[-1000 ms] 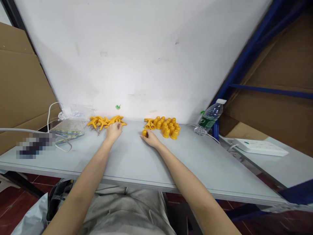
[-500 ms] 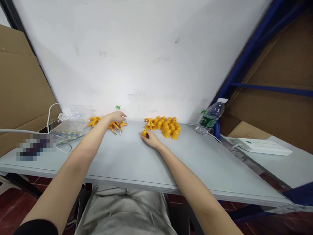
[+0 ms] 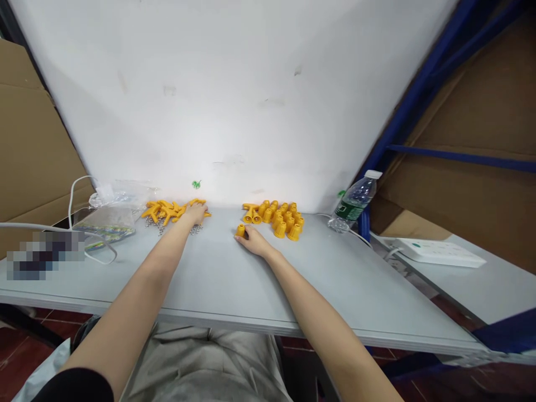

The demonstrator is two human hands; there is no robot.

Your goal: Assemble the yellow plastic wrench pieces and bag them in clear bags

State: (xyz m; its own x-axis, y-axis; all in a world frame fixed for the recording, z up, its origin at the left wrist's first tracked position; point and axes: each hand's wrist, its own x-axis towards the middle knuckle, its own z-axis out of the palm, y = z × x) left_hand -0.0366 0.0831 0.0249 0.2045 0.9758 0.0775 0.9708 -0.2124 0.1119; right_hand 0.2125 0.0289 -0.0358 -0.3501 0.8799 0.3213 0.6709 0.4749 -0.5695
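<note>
My left hand (image 3: 196, 213) reaches into a pile of yellow branched plastic handles (image 3: 166, 211), its fingers partly spread over the ones at the right end. Thin silvery metal parts, twisted-looking, stick out from under these handles. My right hand (image 3: 253, 242) rests on the table, thumb and fingers closed around a yellow bell-shaped plastic cap (image 3: 240, 230) that stands upright. Behind that hand are several more yellow caps (image 3: 281, 229), standing close together. At their left, two caps lie on their sides with their openings towards me, beside a yellow handle (image 3: 250, 206).
A tilted water bottle (image 3: 355, 200) leans at the right by a blue metal frame (image 3: 363, 226). A white power strip (image 3: 439, 252) lies farther right. Plastic bags (image 3: 109, 219), a white cable (image 3: 100, 237) and a blurred-out object are at the left. A white wall stands behind.
My left hand has come down from above the pile onto the handles at its right end. The right hand keeps its hold on the cap. The view has shifted slightly.
</note>
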